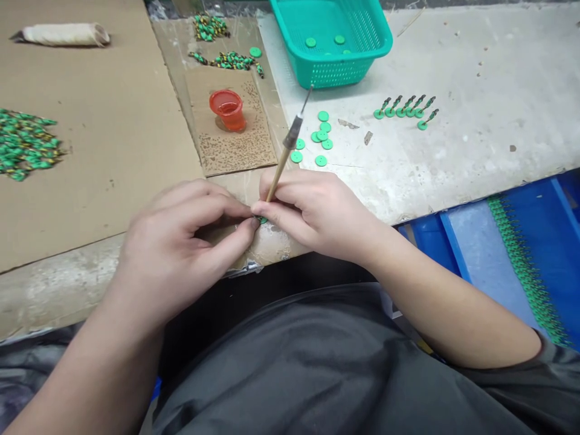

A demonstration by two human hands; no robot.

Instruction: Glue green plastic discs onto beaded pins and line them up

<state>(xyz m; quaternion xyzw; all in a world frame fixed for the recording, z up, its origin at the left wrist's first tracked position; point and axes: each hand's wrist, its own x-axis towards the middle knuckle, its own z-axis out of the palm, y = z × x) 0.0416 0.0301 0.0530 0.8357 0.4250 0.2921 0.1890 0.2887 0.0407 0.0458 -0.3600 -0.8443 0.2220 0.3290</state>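
At the table's near edge, my left hand (181, 235) pinches a small green disc (263, 220) between thumb and forefinger. Most of the disc is hidden by fingertips. My right hand (312, 208) is closed around a slim tool (281, 164) with a pale wooden handle, dark collar and thin pointed metal tip, which slants up and away. Its fingertips also meet at the disc; whether they grip a small part there is hidden. Just beyond the right hand lie several loose green discs with small holes (322, 136).
A red cup (229, 112) of liquid stands on speckled cardboard (240, 148). Behind is a green basket (335, 72) with discs. Small green-and-black figures (27, 145) lie in piles at left; several stand on discs (403, 112) at right. A wrapped cone (66, 35) and blue trays (534, 229) flank these.
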